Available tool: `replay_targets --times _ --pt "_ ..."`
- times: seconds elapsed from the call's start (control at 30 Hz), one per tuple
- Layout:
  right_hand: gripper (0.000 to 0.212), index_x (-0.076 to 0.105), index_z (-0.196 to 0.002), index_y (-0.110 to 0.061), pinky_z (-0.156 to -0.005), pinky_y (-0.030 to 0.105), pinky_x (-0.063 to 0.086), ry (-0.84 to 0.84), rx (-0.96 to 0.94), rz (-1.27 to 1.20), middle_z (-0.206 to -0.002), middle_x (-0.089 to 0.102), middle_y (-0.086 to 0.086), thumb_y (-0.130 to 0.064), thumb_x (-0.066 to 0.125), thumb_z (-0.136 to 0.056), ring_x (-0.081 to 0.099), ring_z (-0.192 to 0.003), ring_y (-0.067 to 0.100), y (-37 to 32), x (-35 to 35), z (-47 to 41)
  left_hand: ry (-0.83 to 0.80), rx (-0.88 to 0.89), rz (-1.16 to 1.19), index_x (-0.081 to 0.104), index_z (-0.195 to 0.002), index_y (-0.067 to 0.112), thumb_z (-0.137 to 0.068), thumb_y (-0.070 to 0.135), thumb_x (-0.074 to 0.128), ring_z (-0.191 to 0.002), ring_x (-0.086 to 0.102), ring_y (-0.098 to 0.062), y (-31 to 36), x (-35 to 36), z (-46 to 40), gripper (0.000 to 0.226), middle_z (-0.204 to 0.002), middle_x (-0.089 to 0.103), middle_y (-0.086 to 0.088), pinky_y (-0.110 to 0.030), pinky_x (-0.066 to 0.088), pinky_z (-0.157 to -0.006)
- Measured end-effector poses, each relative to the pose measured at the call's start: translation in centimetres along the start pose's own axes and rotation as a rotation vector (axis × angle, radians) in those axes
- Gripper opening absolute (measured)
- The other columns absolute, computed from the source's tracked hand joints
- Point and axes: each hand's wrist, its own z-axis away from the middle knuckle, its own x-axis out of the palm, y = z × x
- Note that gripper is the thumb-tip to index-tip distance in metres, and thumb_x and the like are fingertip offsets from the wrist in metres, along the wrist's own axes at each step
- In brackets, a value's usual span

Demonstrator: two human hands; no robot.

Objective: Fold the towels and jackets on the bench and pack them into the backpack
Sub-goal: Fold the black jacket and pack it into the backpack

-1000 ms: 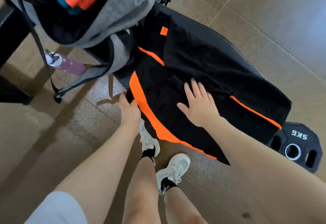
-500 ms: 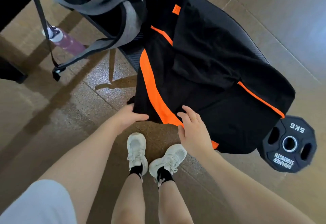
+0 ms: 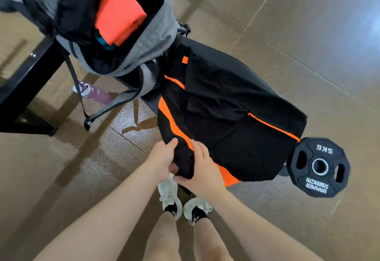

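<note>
Two hands at lower centre of the frame, left hand [image 3: 164,161] and right hand [image 3: 202,169] both gripping the near corner of the black-orange jacket [image 3: 230,117] spread on the bench [image 3: 236,65], open backpack [image 3: 152,34] upper left holding an orange folded cloth [image 3: 119,14].

backpack [image 3: 148,41] mouth open, partly filled | weight plate [image 3: 319,167] beside bench [image 3: 236,67] end | bare floor [image 3: 308,24] beyond
</note>
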Motion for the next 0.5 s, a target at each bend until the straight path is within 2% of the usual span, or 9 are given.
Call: replay_targets --times 0.07,0.13,0.17,0.23,0.33,0.43,0.5 --pt "0.063 0.027 -0.139 -0.019 -0.079 0.037 0.049 0.124 0.083 0.122 -0.142 0.033 0.000 -0.025 0.059 -0.085 0.055 -0.106 0.024 0.1 -1.0 -0.5 0.021 -0.029 0.091 0.054 -0.103 0.008 -0.097 0.018 0.047 -0.077 0.061 -0.020 1.1 1.4 -0.1 0.014 -0.097 0.062 -0.011 -0.031 0.050 -0.059" --pt "0.035 0.045 -0.120 -0.022 -0.074 0.038 0.049 0.197 0.209 0.031 -0.120 0.053 0.000 -0.014 0.051 -0.086 0.058 -0.094 0.024 0.8 -2.6 -1.3 0.037 -0.028 0.150 0.050 -0.113 0.003 -0.097 0.015 0.047 -0.076 0.060 -0.018 2.3 2.6 -0.5 0.020 -0.099 0.061 -0.011 -0.029 0.050 -0.057" --pt "0.028 0.050 -0.112 -0.022 -0.074 0.038 0.050 0.217 0.263 -0.029 -0.111 0.059 -0.001 -0.012 0.049 -0.087 0.058 -0.091 0.023 1.4 -3.5 -1.8 0.036 -0.025 0.183 0.048 -0.115 0.003 -0.097 0.013 0.047 -0.076 0.060 -0.018 2.9 3.0 -0.9 0.021 -0.098 0.060 -0.010 -0.029 0.050 -0.057" --pt "0.027 0.057 -0.107 -0.021 -0.078 0.037 0.050 0.241 0.289 -0.096 -0.106 0.062 0.000 -0.007 0.048 -0.087 0.058 -0.094 0.022 2.7 -5.8 -3.3 0.033 -0.022 0.236 0.046 -0.117 0.003 -0.096 0.008 0.047 -0.075 0.059 -0.017 4.3 3.8 -2.0 0.022 -0.099 0.058 -0.010 -0.029 0.050 -0.059" --pt "0.029 0.065 -0.109 -0.014 -0.087 0.028 0.041 0.278 0.222 -0.086 -0.109 0.063 0.004 -0.003 0.048 -0.088 0.056 -0.106 0.023 3.7 -9.6 -6.8 0.036 -0.034 0.297 0.046 -0.122 -0.001 -0.094 0.005 0.049 -0.075 0.060 -0.019 6.9 4.8 -4.0 0.028 -0.099 0.059 -0.011 -0.032 0.050 -0.063" --pt "0.020 0.069 -0.100 -0.013 -0.079 0.022 0.039 0.318 0.249 -0.222 -0.096 0.066 0.000 -0.006 0.055 -0.087 0.058 -0.096 0.017 3.1 -12.9 -11.3 0.037 -0.060 0.372 0.041 -0.129 -0.004 -0.096 0.005 0.047 -0.075 0.061 -0.023 8.8 5.1 -6.7 0.036 -0.100 0.058 -0.015 -0.033 0.049 -0.071" --pt "0.015 0.068 -0.099 -0.014 -0.079 0.024 0.043 0.377 0.238 -0.279 -0.089 0.062 -0.004 -0.013 0.058 -0.088 0.058 -0.091 0.016 2.4 -14.1 -14.3 0.098 -0.047 0.240 0.037 -0.132 -0.002 -0.096 0.012 0.049 -0.070 0.066 -0.019 9.5 5.2 -8.3 0.041 -0.099 0.062 -0.015 -0.024 0.051 -0.063"
